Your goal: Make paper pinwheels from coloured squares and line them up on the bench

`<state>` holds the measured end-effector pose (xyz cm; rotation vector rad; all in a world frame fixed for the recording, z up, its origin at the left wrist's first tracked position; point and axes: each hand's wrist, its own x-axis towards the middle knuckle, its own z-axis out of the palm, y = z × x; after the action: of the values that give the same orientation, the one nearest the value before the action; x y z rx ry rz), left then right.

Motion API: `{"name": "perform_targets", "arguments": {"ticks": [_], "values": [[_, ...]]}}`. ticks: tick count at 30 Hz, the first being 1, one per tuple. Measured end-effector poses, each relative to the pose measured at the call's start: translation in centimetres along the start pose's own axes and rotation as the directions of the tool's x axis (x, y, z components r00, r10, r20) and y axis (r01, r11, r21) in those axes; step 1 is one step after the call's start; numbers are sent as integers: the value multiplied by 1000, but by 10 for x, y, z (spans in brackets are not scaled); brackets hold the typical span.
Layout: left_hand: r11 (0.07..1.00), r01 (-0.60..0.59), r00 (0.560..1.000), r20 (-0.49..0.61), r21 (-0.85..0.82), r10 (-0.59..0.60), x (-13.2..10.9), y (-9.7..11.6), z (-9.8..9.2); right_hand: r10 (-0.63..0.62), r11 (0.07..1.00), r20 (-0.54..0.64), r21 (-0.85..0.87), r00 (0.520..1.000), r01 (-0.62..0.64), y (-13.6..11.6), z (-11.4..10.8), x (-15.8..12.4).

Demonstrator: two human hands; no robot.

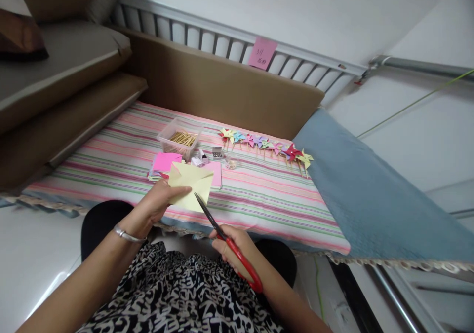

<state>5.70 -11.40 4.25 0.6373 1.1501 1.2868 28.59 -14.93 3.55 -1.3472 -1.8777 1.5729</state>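
My left hand [160,198] pinches a yellow paper square [190,185] by its left edge and holds it up over the near edge of the bed. My right hand [237,249] grips red-handled scissors [225,239]. Their dark blades reach up and left, and the tips touch the lower edge of the yellow paper. Behind the paper a stack of pink paper squares [165,164] lies on the striped cloth [259,195].
A clear plastic box of wooden sticks [180,138] stands beyond the pink stack. A row of several coloured paper pinwheels [264,145] lies to the right. Small clips [217,152] sit mid-cloth. A blue blanket [370,195] covers the right side; a brown headboard [222,86] stands behind.
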Motion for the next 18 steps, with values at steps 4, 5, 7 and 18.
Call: {"name": "perform_targets", "arguments": {"ticks": [4, 5, 7, 18], "values": [[1000, -8, 1000, 0, -14, 8, -3, 2, 0, 1, 999, -14, -33, 1000, -2, 0, 0, -1], [1000, -14, 1000, 7, -18, 14, -3, 2, 0, -6, 999, -17, -45, 1000, 6, 1, 0, -2], [1000, -19, 1000, 8, -18, 19, -4, 1, -1, -12, 998, -15, -65, 1000, 11, 1, 1, -2], [1000, -17, 1000, 24, -25, 18, -7, 1, -1, 57, 996, 31, -68, 998, -55, -6, 0, -4]]}}
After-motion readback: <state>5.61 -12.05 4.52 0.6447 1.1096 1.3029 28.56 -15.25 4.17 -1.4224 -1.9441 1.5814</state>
